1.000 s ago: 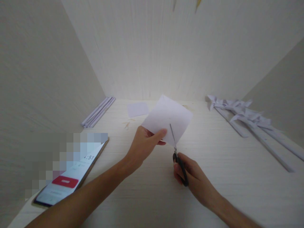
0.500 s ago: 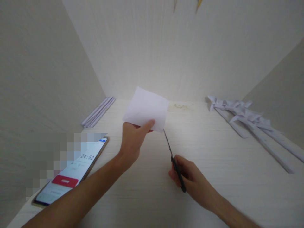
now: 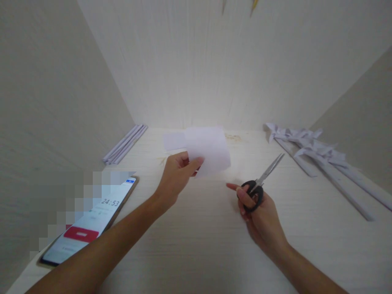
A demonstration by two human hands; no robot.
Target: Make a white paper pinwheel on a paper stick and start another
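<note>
Left grip (image 3: 177, 173) stays pinched on the paper square (image 3: 208, 151), while the right hand (image 3: 260, 212), closed on the scissors (image 3: 260, 183), has swung them clear toward the table's right edge, so cutting looks paused.

Left hand (image 3: 177, 173) pinches a white paper sheet (image 3: 210, 149) by its lower-left edge, held up above the pale wood-grain worktop (image 3: 199, 245). Right hand (image 3: 260, 210) grips black-handled scissors (image 3: 260, 183) through the loops, blades closed, pointing up-right, well clear of the sheet. On the worktop: a smaller white paper piece (image 3: 174, 141) behind the sheet, a bundle of folded white paper strips (image 3: 125, 143) by the left wall, a pile of folded white paper shapes on strips (image 3: 318, 157) at right, a smartphone with lit screen and red button (image 3: 88, 222) at lower left.
</note>
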